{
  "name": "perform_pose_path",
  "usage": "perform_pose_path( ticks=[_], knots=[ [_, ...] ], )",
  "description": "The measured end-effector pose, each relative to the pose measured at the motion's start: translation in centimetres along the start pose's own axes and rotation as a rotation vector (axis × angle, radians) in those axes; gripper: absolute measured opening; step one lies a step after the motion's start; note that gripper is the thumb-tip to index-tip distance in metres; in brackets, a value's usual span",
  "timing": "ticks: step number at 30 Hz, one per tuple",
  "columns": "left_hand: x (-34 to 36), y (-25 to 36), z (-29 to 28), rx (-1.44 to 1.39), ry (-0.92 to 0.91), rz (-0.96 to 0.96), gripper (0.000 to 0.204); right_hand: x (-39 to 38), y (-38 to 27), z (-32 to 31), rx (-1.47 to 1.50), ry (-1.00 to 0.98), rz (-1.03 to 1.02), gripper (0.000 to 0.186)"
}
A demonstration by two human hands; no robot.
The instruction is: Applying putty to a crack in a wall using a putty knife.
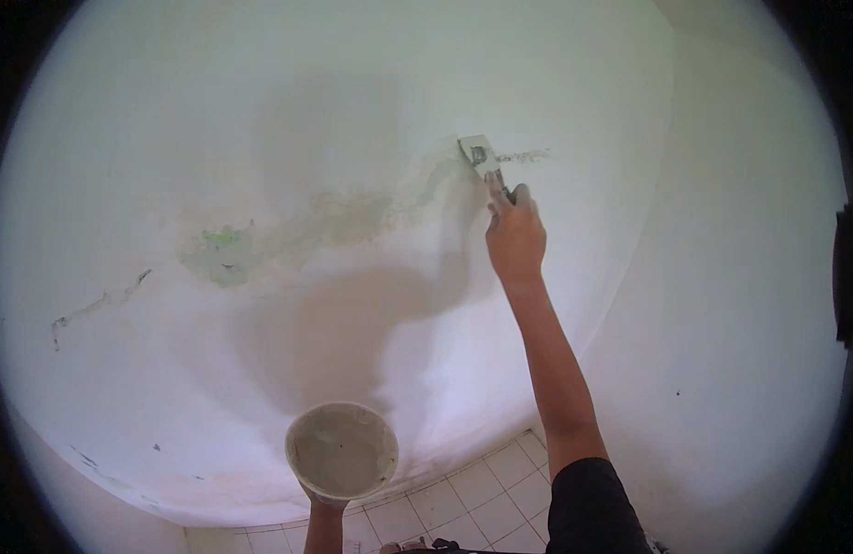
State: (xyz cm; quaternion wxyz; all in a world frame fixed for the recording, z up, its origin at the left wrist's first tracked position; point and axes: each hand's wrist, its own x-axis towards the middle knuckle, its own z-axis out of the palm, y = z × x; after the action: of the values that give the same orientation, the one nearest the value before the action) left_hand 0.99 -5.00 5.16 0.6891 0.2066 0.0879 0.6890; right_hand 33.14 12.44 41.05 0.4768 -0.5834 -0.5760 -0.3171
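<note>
With the fingers of my right hand (pixel 516 235) closed on its handle, a putty knife (pixel 476 155) has its wide blade at the white wall (pixel 150 129), just left of a short dark crack (pixel 528 155). A damp-looking grey-beige streak (pixel 353 217) runs leftward from the blade to a flaking green patch (pixel 222 238). Low in the picture my left hand (pixel 325 499) supports a round container (pixel 342 405) of grey paste (pixel 342 452) from below; its fingers are mostly hidden behind it.
A second wall (pixel 731 277) meets the main one on the right. Another crack (pixel 103 303) runs along the left, with small chips lower down. A white tiled floor (pixel 473 485) shows at the bottom. A dark object (pixel 844 275) sits at the right edge.
</note>
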Motion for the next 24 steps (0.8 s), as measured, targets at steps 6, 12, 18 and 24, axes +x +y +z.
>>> perform_pose_path(
  ticks=[6, 12, 18, 24],
  knots=[
    [3.8, -0.4, 0.8, 0.104, -0.043, 0.084, 0.083, -4.7, -0.1, 1.5, -0.025, -0.140, -0.039, 0.059],
    [7.1, -1.1, 4.7, -0.310, 0.014, -0.049, 0.088, -3.7, 0.7, -1.9, 0.090, -0.159, 0.001, 0.052],
    [12.9, -2.4, 6.6, -0.154, -0.205, -0.254, 0.100, -1.2, -0.1, 0.3, 0.077, -0.041, -0.084, 0.054],
    [15.9, -1.4, 9.7, -0.300, -0.080, -0.284, 0.090, -5.7, 1.3, 0.7, 0.117, -0.207, -0.054, 0.055]
  ],
)
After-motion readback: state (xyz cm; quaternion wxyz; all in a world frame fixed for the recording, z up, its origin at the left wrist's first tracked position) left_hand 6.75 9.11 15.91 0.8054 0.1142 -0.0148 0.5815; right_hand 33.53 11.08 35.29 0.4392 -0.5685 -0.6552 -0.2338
